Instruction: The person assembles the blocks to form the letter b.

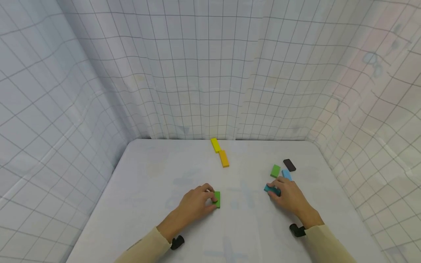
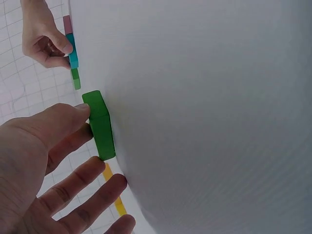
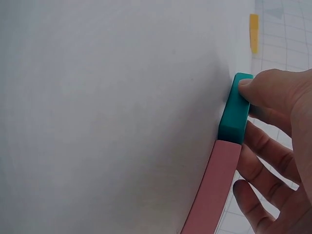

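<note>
In the head view my left hand [image 1: 197, 200] holds a green block [image 1: 217, 200] on the white table, near the middle. The left wrist view shows the thumb against one face of this green block [image 2: 101, 126] and the index finger behind it; the other fingers are spread. To the right, my right hand [image 1: 289, 195] pinches a teal block [image 1: 272, 190] between thumb and fingers. A pink block [image 3: 212, 187] adjoins the end of the teal block [image 3: 236, 109] in the right wrist view; from the head the right hand hides it.
Beyond the right hand lie a second green block [image 1: 275, 171], a light blue block [image 1: 287, 174] and a black block [image 1: 289, 165]. Farther back, a yellow block [image 1: 215, 145] and an orange block [image 1: 224, 159] lie nearly end to end. Gridded white curtains [image 1: 210, 73] surround the table [image 1: 148, 182].
</note>
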A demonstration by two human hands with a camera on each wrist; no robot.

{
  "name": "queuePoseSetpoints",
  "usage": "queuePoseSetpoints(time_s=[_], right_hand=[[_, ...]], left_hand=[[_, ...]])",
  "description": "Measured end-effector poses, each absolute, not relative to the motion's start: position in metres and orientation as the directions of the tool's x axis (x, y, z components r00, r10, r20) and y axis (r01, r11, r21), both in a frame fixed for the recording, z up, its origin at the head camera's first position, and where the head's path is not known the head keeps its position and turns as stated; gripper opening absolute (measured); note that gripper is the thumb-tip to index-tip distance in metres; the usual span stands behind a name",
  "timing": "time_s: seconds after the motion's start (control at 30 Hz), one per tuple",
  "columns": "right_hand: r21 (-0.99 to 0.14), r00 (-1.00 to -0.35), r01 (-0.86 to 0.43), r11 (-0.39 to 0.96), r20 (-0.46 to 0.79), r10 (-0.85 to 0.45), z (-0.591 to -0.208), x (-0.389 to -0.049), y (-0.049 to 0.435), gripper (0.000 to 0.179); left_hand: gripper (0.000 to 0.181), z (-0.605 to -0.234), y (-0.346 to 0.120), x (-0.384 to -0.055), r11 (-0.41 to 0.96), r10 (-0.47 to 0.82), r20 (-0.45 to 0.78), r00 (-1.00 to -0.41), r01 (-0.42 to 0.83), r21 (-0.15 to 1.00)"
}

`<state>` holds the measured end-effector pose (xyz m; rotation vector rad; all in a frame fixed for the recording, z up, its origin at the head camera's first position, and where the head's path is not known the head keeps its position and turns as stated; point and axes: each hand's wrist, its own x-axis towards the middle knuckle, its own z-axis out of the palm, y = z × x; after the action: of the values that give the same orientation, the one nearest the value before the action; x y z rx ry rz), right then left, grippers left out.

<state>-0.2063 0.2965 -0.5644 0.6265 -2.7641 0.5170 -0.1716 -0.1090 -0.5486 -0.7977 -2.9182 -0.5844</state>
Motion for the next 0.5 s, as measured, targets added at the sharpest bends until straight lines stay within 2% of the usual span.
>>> queuePoseSetpoints(time_s=[0.2,0.5], right_hand=[[-0.276,-0.867,-0.467,0.84,0.332,-0.372,-0.564,-0.207,0.296,0.03],[-0.288,-0.869,-0.471,0.834,0.315,-0.382,-0.562,-0.206,0.296,0.029]], left_hand=[[0.012,-0.548,-0.112,-0.164,0.771,0.494,0.158,-0.855,0.514,0.376],[0.013,-0.547,-0.112,-0.158,0.756,0.509,0.191,-0.84,0.542,0.367]])
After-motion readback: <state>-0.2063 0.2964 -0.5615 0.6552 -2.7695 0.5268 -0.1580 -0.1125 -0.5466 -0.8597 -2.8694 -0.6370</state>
